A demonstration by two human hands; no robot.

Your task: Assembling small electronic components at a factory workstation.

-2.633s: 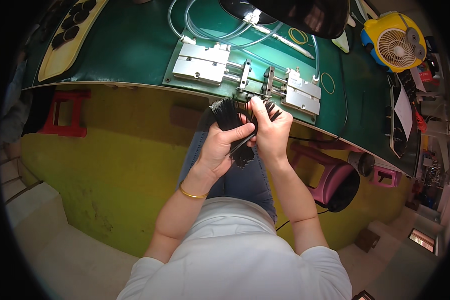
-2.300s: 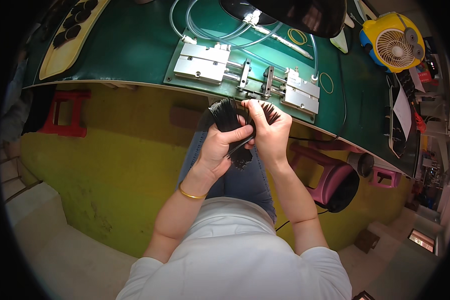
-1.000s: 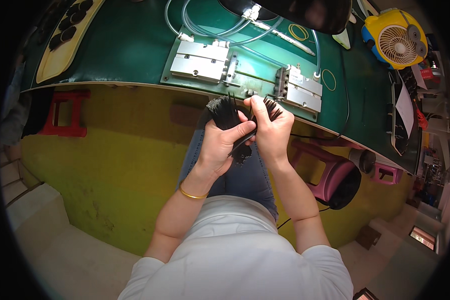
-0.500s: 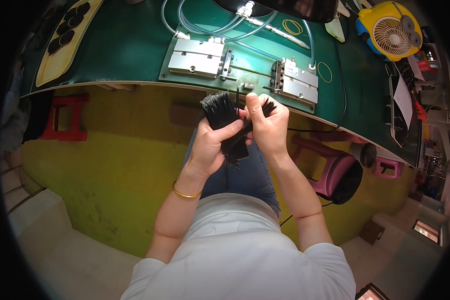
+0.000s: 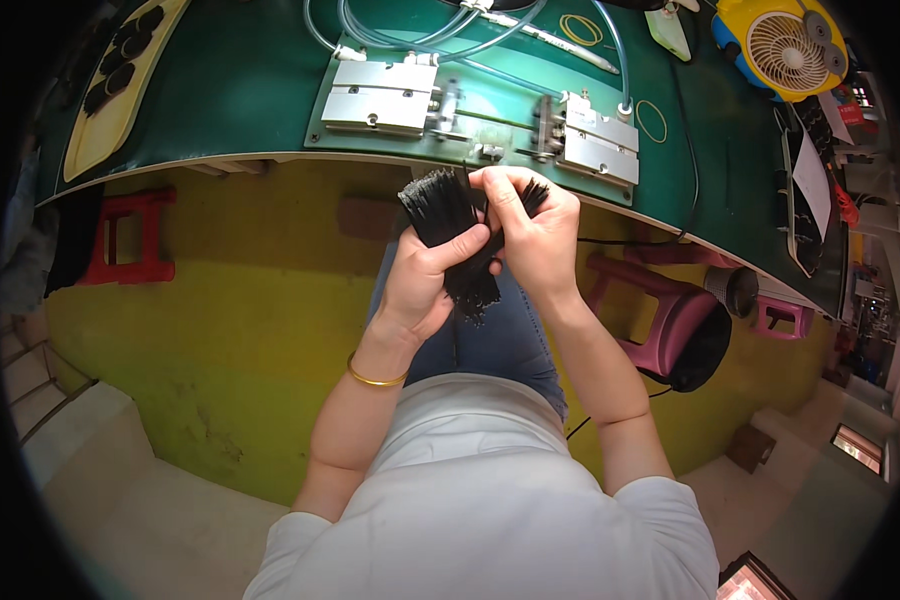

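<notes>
My left hand (image 5: pixel 417 278) is closed round a thick bundle of thin black strands (image 5: pixel 440 210), which look like cut wires or cords; their ends fan out at the top and below. My right hand (image 5: pixel 538 230) is closed on a smaller bunch of black strands (image 5: pixel 536 196). Its thumb and index finger pinch at one strand that stands up between the hands, just before the bench edge. Beyond the fingertips is a fixture with a left metal block (image 5: pixel 378 97) and a right metal block (image 5: pixel 600 143). The inner jaws of both blocks are blurred.
Clear air hoses (image 5: pixel 425 45) run to the fixture on the green bench (image 5: pixel 235 90). A yellow tray (image 5: pixel 120 120) with black coils lies at far left. At far right stands a yellow fan (image 5: pixel 785 55). A red stool (image 5: pixel 135 235) and pink stool (image 5: pixel 650 320) stand below.
My right thumb and index finger have shifted up and left to pinch at the upright strand. The fixture's inner jaws, sharp before, are now blurred by motion. The whole view has shifted slightly.
</notes>
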